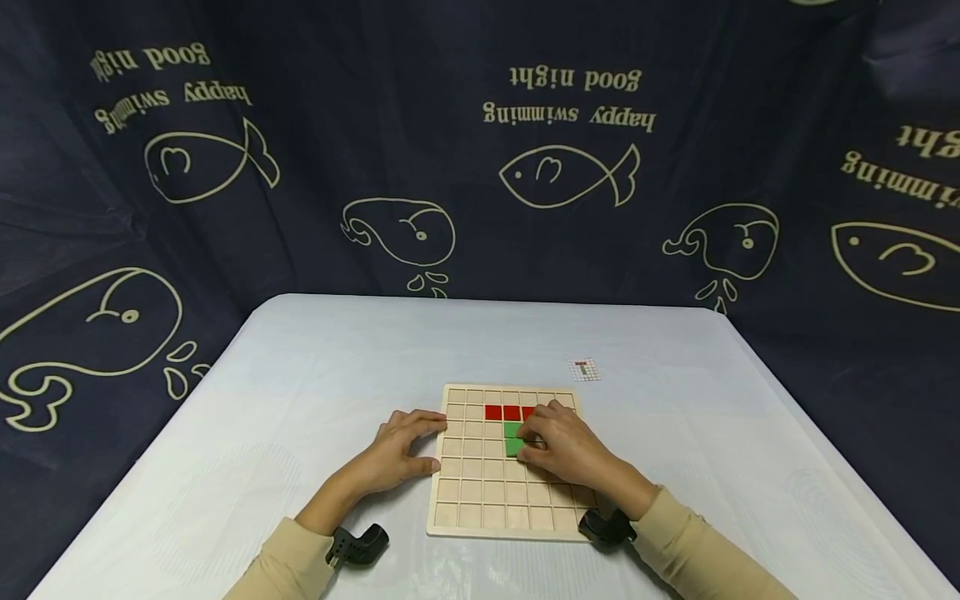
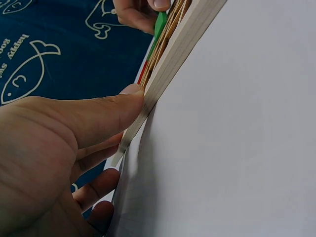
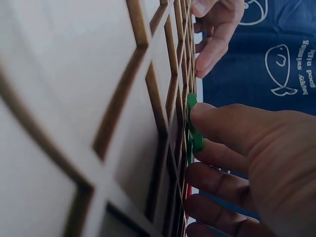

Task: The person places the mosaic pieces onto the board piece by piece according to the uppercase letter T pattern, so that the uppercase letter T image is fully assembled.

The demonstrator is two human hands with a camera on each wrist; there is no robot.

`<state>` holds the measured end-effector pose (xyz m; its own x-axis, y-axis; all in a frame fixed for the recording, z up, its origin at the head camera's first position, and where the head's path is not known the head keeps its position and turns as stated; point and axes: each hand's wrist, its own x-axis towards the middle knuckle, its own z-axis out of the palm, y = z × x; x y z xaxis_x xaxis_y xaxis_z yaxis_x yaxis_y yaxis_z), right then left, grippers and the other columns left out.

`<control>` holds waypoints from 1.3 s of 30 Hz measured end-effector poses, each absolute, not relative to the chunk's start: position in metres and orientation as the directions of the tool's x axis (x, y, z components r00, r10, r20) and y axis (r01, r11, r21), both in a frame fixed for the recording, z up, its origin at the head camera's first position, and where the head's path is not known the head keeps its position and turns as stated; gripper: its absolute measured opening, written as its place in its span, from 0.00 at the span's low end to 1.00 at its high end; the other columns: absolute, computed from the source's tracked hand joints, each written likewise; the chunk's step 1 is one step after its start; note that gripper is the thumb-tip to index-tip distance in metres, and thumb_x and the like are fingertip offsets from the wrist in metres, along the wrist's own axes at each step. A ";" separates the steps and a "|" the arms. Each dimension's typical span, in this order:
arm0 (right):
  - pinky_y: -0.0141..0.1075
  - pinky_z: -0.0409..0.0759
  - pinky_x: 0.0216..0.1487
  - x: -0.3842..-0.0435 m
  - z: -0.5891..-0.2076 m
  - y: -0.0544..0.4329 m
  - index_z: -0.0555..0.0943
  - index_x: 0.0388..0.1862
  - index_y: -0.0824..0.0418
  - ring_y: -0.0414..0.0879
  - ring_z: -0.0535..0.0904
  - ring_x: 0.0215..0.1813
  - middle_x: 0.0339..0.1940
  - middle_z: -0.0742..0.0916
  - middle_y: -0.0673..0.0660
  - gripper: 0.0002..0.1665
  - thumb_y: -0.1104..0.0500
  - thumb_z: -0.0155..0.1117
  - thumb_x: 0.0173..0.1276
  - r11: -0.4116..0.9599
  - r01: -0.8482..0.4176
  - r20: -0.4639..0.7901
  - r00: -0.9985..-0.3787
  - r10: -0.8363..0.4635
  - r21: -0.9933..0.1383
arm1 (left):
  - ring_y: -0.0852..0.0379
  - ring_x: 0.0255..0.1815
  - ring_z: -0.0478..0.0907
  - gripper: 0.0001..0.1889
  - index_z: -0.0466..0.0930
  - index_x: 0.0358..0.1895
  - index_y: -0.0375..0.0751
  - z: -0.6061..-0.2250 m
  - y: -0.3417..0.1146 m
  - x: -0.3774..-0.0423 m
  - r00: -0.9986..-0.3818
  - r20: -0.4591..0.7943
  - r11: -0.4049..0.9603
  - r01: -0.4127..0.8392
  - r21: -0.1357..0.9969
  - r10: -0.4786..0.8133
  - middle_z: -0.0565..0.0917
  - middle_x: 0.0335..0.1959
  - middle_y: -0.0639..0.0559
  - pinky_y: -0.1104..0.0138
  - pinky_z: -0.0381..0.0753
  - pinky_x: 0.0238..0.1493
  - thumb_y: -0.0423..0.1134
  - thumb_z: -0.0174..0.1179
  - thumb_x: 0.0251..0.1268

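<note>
A wooden grid board (image 1: 480, 492) lies on the table. Along one of its upper rows sit red square tiles (image 1: 512, 413), the rightmost partly behind my right hand (image 1: 564, 443). Below the middle red tile are green tiles (image 1: 513, 430). My right thumb and index finger pinch the lower green tile (image 3: 192, 104), which looks slightly tilted at its cell. The other right fingers rest over the board. At the board's left edge, my left hand (image 1: 397, 452) touches the rim with extended thumb and fingers.
A small printed pattern card (image 1: 584, 369) with red and green squares lies beyond the board's upper right corner. White cloth covers the table (image 1: 360, 342). A dark curtain (image 1: 465, 150) with fish drawings hangs behind it.
</note>
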<state>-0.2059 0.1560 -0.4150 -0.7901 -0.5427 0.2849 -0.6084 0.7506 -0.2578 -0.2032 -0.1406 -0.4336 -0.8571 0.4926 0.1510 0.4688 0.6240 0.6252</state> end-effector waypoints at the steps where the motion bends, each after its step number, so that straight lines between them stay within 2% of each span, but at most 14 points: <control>1: 0.30 0.64 0.36 -0.206 -0.415 0.156 0.85 0.36 0.52 0.37 0.64 0.33 0.32 0.83 0.45 0.11 0.50 0.71 0.55 0.750 -0.609 0.283 -0.790 -0.544 -0.260 | 0.53 0.59 0.63 0.29 0.74 0.61 0.44 -0.434 -0.141 -0.203 -0.857 0.152 0.624 0.470 0.624 0.493 0.71 0.66 0.55 0.58 0.56 0.53 0.43 0.67 0.54; 25: 0.30 0.62 0.35 -0.207 -0.417 0.156 0.85 0.36 0.51 0.37 0.62 0.33 0.29 0.80 0.43 0.13 0.48 0.73 0.53 0.757 -0.605 0.269 -0.793 -0.546 -0.247 | 0.52 0.61 0.62 0.29 0.74 0.61 0.44 -0.434 -0.141 -0.202 -0.859 0.139 0.616 0.457 0.641 0.493 0.70 0.67 0.54 0.58 0.57 0.53 0.42 0.67 0.54; 39: 0.31 0.66 0.37 -0.206 -0.418 0.156 0.85 0.36 0.51 0.36 0.64 0.34 0.32 0.82 0.43 0.14 0.49 0.74 0.50 0.756 -0.606 0.303 -0.790 -0.534 -0.246 | 0.54 0.60 0.62 0.29 0.74 0.61 0.45 -0.434 -0.141 -0.203 -0.861 0.145 0.621 0.459 0.635 0.488 0.70 0.66 0.56 0.58 0.56 0.53 0.43 0.67 0.54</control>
